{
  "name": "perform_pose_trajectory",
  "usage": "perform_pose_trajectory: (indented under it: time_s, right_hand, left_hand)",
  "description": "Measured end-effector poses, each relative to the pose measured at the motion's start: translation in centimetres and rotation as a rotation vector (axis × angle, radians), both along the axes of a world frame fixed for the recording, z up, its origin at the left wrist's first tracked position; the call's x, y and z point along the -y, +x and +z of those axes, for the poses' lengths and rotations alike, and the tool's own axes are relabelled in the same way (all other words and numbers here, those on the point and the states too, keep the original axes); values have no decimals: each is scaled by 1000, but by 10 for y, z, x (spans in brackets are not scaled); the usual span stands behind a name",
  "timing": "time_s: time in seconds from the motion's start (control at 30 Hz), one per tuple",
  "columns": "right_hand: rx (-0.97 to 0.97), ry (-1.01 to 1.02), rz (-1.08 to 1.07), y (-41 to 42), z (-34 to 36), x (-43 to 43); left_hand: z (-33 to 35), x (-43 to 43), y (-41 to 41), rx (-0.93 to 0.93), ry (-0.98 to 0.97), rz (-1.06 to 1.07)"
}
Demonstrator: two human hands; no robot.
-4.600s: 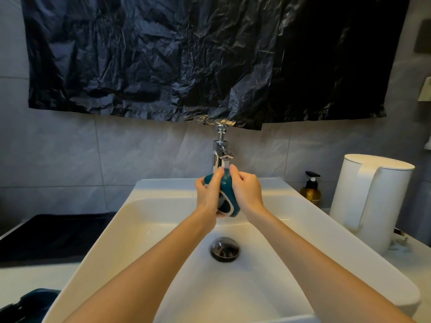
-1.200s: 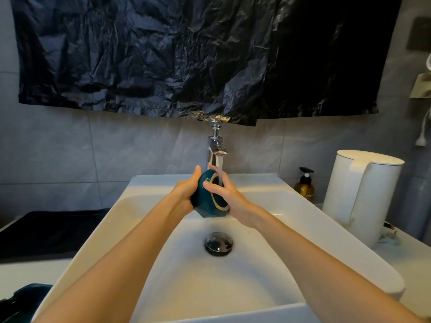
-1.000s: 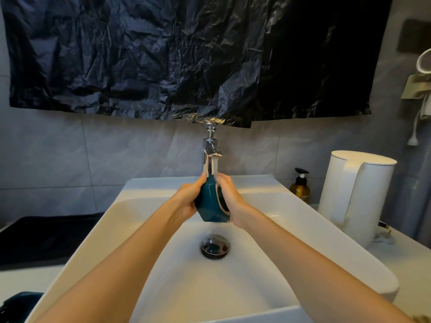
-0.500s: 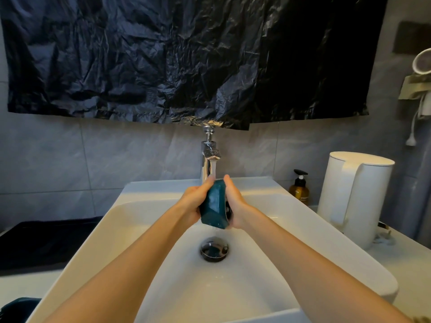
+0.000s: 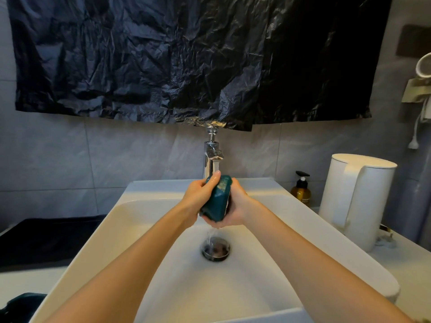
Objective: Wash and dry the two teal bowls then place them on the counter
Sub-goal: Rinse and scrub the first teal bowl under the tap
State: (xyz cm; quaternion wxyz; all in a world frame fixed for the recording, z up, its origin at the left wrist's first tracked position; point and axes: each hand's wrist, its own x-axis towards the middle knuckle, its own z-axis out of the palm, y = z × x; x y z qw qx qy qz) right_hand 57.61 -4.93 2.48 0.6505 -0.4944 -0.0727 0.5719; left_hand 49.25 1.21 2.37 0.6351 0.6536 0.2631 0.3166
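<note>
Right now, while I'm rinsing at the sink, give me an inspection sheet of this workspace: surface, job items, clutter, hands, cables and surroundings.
Surface: white sink, water trickling onto the drain; pale counter beside it.
Job's things: one teal bowl held on edge under the tap; a dark teal shape in the lower left corner, too cut off to identify.
Clutter: amber soap bottle, white kettle, dark mat on the left.
Hands: left hand and right hand both grip the bowl.
Cables: white cord hanging on the right wall.
Surroundings: grey tiled wall, black plastic sheet above the tap.
</note>
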Motion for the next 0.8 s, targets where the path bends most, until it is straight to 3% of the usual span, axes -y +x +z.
perform_pose_trajectory:
  time_s: [0.1,0.3,0.43,0.6,0.8]
  right_hand:
    - [73,27,9,-1,0,-3]
    - [452,218,116,-7,-8,-5]
    - [436,263,210,-3,-10,-1]
    - [409,81,-4,-10,-7,-7]
    - [440,271,133,-2,-8,-1]
  left_hand:
    - [-5,0,2,32,59,63]
    - [5,-9,-6,149,-148,177]
    - [6,-12,-7,118,-184,196]
    - [3,-6,-1,89,-127,143]
    - [10,-14,-6,99,-135,200]
